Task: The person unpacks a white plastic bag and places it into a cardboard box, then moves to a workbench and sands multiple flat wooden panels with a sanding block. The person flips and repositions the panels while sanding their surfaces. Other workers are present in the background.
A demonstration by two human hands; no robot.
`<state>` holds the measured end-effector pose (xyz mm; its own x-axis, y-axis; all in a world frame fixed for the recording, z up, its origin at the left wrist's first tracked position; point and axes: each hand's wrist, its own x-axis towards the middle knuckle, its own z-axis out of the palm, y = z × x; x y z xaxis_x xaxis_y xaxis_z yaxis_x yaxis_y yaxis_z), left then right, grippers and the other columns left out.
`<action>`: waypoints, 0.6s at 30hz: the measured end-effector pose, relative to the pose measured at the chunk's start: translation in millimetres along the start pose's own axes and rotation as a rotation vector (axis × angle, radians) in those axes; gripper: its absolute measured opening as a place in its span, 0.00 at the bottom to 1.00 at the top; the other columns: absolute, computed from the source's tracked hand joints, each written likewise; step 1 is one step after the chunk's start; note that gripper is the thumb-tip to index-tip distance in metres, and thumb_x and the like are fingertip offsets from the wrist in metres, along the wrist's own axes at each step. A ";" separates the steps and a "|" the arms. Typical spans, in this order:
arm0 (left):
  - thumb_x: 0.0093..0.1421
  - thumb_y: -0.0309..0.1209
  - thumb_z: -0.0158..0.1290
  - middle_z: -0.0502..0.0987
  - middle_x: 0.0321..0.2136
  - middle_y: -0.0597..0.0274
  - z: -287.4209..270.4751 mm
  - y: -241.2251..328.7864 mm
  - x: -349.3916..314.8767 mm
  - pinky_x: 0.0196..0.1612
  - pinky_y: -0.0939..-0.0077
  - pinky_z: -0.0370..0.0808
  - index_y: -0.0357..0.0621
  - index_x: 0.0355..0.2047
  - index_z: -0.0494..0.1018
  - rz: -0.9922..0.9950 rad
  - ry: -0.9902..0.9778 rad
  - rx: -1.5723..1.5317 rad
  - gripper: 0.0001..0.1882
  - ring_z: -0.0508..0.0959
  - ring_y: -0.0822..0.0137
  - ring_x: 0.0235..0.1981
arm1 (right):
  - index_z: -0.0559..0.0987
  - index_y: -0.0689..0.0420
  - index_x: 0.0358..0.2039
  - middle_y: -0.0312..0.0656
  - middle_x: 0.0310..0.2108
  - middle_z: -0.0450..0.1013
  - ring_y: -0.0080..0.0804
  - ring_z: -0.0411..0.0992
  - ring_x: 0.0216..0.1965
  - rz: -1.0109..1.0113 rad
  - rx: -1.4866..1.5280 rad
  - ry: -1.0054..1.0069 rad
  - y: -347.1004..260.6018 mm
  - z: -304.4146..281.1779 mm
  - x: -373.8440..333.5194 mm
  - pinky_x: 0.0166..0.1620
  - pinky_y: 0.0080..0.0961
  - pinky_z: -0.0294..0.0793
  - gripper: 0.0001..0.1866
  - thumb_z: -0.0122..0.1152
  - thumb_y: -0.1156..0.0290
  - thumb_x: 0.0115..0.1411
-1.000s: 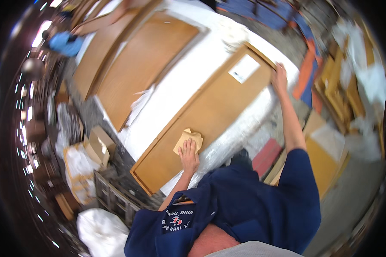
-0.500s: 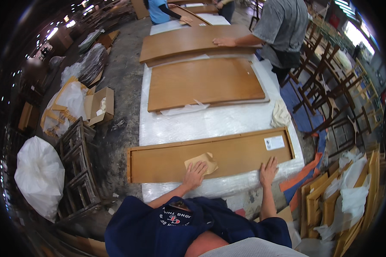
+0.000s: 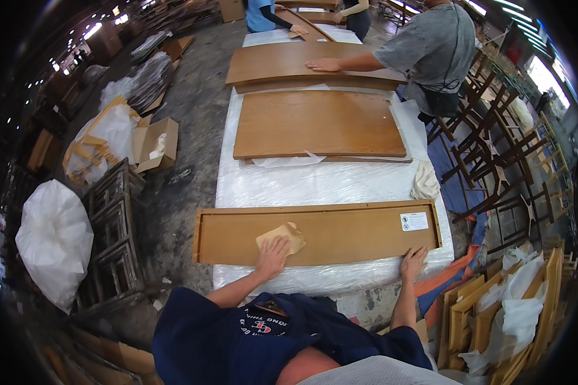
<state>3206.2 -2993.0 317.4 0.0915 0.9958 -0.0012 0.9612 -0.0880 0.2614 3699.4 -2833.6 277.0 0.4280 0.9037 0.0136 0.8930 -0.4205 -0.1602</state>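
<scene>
Long wooden panel [image 3: 340, 232] lies crosswise just ahead of both hands – long axis running L to R.
Left hand [image 3: 273, 256] is flat, pressing a tan sanding sheet [image 3: 281, 238] onto the panel's left-centre; right hand [image 3: 413, 262] is spread open on its near edge toward the right end, hands well apart. Panel sits on a plastic-wrapped bench [image 3: 270, 186]; workshop w/ concrete floor, a co-worker [image 3: 430, 51] at the far boards.

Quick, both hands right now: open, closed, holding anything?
Left hand: open, palm pressed flat on a tan sanding sheet lying on the long wooden panel.
Right hand: open, holding nothing, fingers resting on the panel's near edge.
</scene>
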 end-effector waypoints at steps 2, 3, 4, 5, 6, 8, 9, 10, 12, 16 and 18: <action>0.60 0.36 0.49 0.56 0.67 0.58 1.9 7.6 5.6 0.66 0.41 0.49 0.47 0.65 0.58 0.188 -0.050 0.002 0.33 0.53 0.58 0.69 | 0.53 0.62 0.68 0.47 0.71 0.46 0.43 0.46 0.71 -0.076 -0.079 0.001 4.7 -9.0 -0.8 0.68 0.54 0.44 0.36 0.37 0.49 0.69; 0.60 0.37 0.49 0.55 0.67 0.59 3.7 13.3 8.8 0.66 0.41 0.49 0.47 0.66 0.57 0.232 -0.149 0.070 0.33 0.53 0.58 0.69 | 0.53 0.62 0.68 0.47 0.71 0.47 0.44 0.47 0.71 -0.082 -0.162 -0.057 7.4 -13.6 1.7 0.68 0.54 0.44 0.36 0.37 0.49 0.69; 0.60 0.37 0.49 0.54 0.68 0.59 6.0 18.4 12.5 0.66 0.41 0.49 0.47 0.66 0.56 0.328 -0.107 0.012 0.34 0.52 0.58 0.69 | 0.54 0.62 0.68 0.47 0.71 0.47 0.44 0.47 0.71 -0.108 -0.103 0.000 9.5 -17.1 5.1 0.68 0.54 0.44 0.35 0.37 0.50 0.69; 0.60 0.38 0.49 0.54 0.68 0.59 10.9 27.9 17.8 0.66 0.41 0.49 0.47 0.67 0.55 0.390 -0.128 0.001 0.35 0.52 0.58 0.69 | 0.54 0.62 0.68 0.47 0.71 0.48 0.44 0.47 0.71 -0.102 -0.090 -0.007 12.6 -19.9 9.2 0.68 0.54 0.44 0.35 0.37 0.50 0.69; 0.60 0.38 0.49 0.53 0.69 0.60 17.0 39.6 24.2 0.66 0.41 0.50 0.47 0.67 0.54 0.464 -0.116 -0.030 0.35 0.52 0.58 0.70 | 0.54 0.62 0.68 0.47 0.71 0.48 0.44 0.47 0.71 -0.123 -0.061 0.055 14.4 -20.1 13.0 0.68 0.53 0.44 0.34 0.37 0.51 0.70; 0.59 0.39 0.49 0.51 0.69 0.59 31.7 67.1 39.5 0.66 0.41 0.49 0.48 0.68 0.53 0.549 -0.184 -0.025 0.37 0.51 0.58 0.70 | 0.55 0.58 0.68 0.43 0.71 0.49 0.43 0.48 0.71 -0.106 -0.072 0.030 18.0 -14.1 15.4 0.68 0.54 0.45 0.32 0.37 0.52 0.70; 0.59 0.40 0.50 0.50 0.70 0.59 39.1 81.0 50.6 0.66 0.41 0.49 0.48 0.68 0.52 0.595 -0.199 -0.027 0.38 0.50 0.58 0.70 | 0.55 0.57 0.68 0.43 0.71 0.49 0.42 0.48 0.71 -0.116 -0.048 0.052 19.8 -8.6 14.9 0.68 0.55 0.45 0.31 0.36 0.52 0.71; 0.58 0.39 0.50 0.51 0.69 0.54 47.1 97.7 64.0 0.67 0.42 0.49 0.44 0.67 0.52 0.625 -0.181 -0.057 0.38 0.51 0.55 0.70 | 0.55 0.55 0.69 0.42 0.71 0.49 0.41 0.48 0.71 -0.102 -0.050 0.042 22.3 -2.1 13.9 0.67 0.56 0.45 0.30 0.35 0.52 0.71; 0.57 0.37 0.50 0.53 0.67 0.44 63.7 141.0 91.7 0.67 0.43 0.49 0.34 0.65 0.54 0.653 -0.123 -0.017 0.38 0.52 0.49 0.69 | 0.57 0.52 0.68 0.41 0.70 0.52 0.39 0.50 0.70 -0.160 0.049 0.153 31.8 10.7 10.0 0.67 0.54 0.46 0.28 0.35 0.54 0.72; 0.54 0.32 0.49 0.58 0.63 0.34 97.2 239.0 160.6 0.67 0.47 0.50 0.24 0.60 0.58 0.740 -0.103 -0.093 0.35 0.56 0.42 0.66 | 0.60 0.48 0.67 0.38 0.69 0.55 0.37 0.54 0.69 -0.264 0.211 0.289 51.9 28.8 14.2 0.67 0.51 0.48 0.25 0.34 0.57 0.72; 0.53 0.33 0.50 0.61 0.61 0.37 114.3 273.3 189.7 0.65 0.50 0.53 0.28 0.58 0.62 0.837 -0.010 -0.158 0.32 0.58 0.44 0.65 | 0.61 0.51 0.66 0.41 0.69 0.56 0.39 0.55 0.68 -0.300 0.235 0.300 58.4 33.9 17.7 0.66 0.46 0.50 0.25 0.33 0.58 0.72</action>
<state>3516.0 -2831.0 278.3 0.7588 0.6040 0.2437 0.5286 -0.7897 0.3115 3754.3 -2839.4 234.5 0.2087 0.9047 0.3716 0.9423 -0.0843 -0.3239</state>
